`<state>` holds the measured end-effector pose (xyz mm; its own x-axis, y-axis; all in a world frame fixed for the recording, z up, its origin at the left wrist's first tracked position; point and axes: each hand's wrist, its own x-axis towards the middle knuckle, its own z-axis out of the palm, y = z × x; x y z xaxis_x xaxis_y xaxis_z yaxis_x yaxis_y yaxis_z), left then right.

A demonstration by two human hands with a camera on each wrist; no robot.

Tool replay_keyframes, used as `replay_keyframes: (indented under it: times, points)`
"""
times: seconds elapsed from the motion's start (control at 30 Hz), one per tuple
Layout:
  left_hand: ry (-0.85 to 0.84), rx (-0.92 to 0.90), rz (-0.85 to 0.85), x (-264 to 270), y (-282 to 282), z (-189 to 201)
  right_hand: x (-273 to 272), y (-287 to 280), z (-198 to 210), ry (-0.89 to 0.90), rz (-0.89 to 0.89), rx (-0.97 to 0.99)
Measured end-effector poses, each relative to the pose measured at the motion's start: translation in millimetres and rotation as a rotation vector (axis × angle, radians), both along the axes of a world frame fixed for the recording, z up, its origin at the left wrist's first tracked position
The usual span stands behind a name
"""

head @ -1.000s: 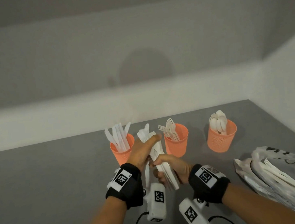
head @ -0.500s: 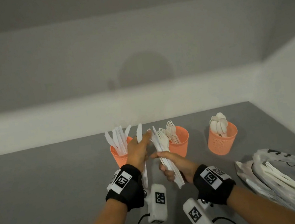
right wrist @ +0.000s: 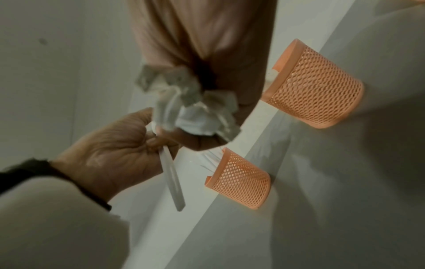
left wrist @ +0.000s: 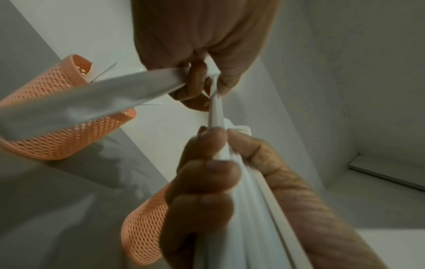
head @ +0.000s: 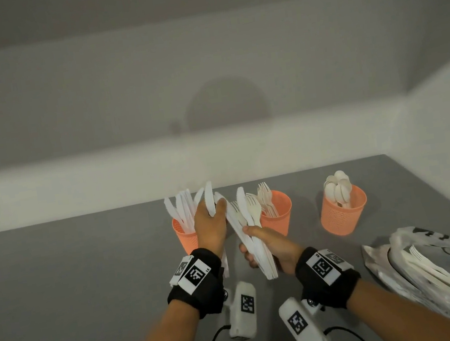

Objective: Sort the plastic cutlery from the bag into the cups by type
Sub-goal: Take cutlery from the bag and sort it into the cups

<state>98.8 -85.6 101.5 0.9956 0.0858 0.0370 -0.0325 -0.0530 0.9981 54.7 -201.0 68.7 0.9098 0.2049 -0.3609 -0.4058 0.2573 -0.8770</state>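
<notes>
My left hand (head: 214,210) grips a single white plastic knife (head: 209,200) upright, just in front of the knife cup (head: 183,235). In the left wrist view the knife (left wrist: 128,89) lies across the curled fingers (left wrist: 195,72), whose tips also touch the top of the bundle. My right hand (head: 255,242) grips a bundle of mixed white cutlery (head: 247,225), seen also in the right wrist view (right wrist: 184,102). The fork cup (head: 279,214) stands behind the bundle, and the spoon cup (head: 344,213) stands further right.
The printed plastic bag (head: 448,269) with more cutlery lies at the right on the grey table (head: 74,278). White walls rise behind the cups and along the right side. Cables hang from both wrist cameras near the front edge.
My left hand has drawn one knife out of the bundle and lifted it left toward the knife cup. Both hands have moved up and away from me, nearer the cups.
</notes>
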Motion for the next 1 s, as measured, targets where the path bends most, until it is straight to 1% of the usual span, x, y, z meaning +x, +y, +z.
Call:
replay_keyframes:
  times: [0.13, 0.2, 0.3, 0.53, 0.63, 0.7, 0.8, 0.83, 0.93, 1.0]
  points:
    - [0.021, 0.0, -0.113, -9, 2, -7, 1, 3, 1, -0.033, -0.02, -0.02]
    - [0.052, -0.005, -0.121, -12, 4, -13, 2, 5, 2, -0.049, -0.023, -0.044]
    - [0.054, 0.011, -0.046, -13, 6, -17, 3, 8, 2, -0.063, -0.004, -0.075]
    - [0.07, 0.065, 0.094, -5, 15, -26, 5, 16, 7, -0.046, 0.084, -0.065]
    - [0.063, 0.014, 0.163, 1, 23, -20, 7, 15, 4, -0.019, 0.08, -0.059]
    - [0.075, -0.059, 0.196, 2, 30, -12, 8, 15, 1, 0.006, 0.056, -0.05]
    - [0.108, -0.212, 0.114, 0, 34, 0, 9, 12, -4, 0.034, 0.035, -0.102]
    - [0.127, -0.227, 0.096, 1, 36, 1, 10, 11, -4, 0.038, 0.038, -0.112]
    - [0.191, -0.175, 0.047, 5, 36, -1, 11, 10, -3, 0.041, 0.06, -0.088]
    - [0.21, -0.133, -0.016, 4, 31, -1, 13, 10, 0, 0.03, 0.069, -0.071]
